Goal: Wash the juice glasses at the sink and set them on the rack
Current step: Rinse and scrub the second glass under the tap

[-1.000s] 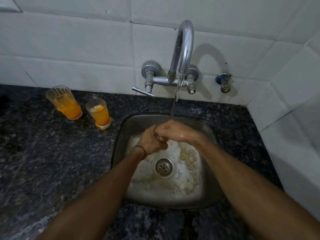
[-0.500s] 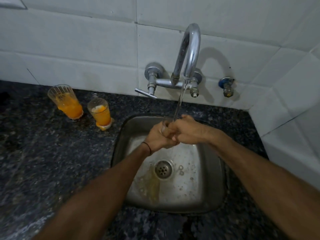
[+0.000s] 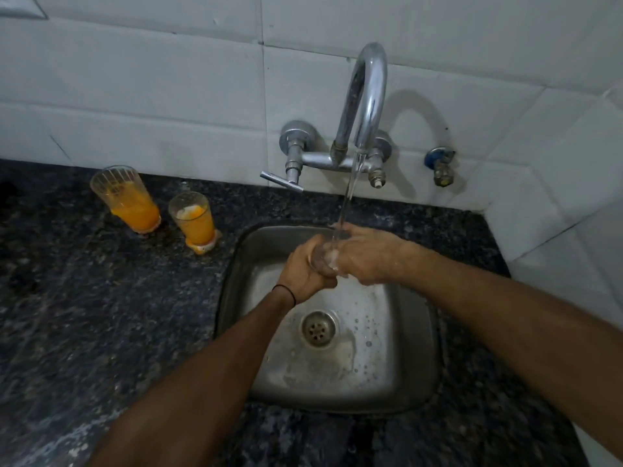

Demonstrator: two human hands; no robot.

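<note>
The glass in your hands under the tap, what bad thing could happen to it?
The glass looks wet and soapy, held between the left hand and right hand, so it might slip and crack on the steel sink. Also, the two juice glasses still hold orange juice near the sink's edge; an elbow could knock them over.

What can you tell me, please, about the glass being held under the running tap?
The glass is clear and looks empty of juice, with a little white foam at its lower end. It is held over the sink, tilted roughly on its side, mostly hidden: the left hand has its grip around one end and the right hand covers the other. The stream of water from the tap lands right where the glass meets the right hand. Its rim cannot be made out.
</note>
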